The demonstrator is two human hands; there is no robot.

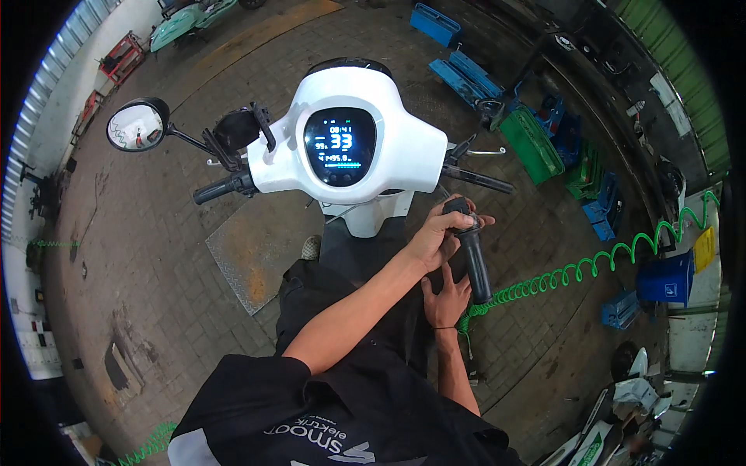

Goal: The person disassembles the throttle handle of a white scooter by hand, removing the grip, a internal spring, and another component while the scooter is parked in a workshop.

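Hands (435, 238) (447, 303) lie close, left clasping a black grip (476, 268), right apparently spread

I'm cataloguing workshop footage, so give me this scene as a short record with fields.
Left hand: fingers closed around a black handle grip
Right hand: fingers spread, beside the grip's lower part; contact unclear
Scooter: white, in front of the person
Display: lit
Mirror: on the scooter's left side
Hose: green, coiled, right of the right hand
Floor: paved

Black grip (476, 268), white scooter (420, 155), green hose (519, 290)
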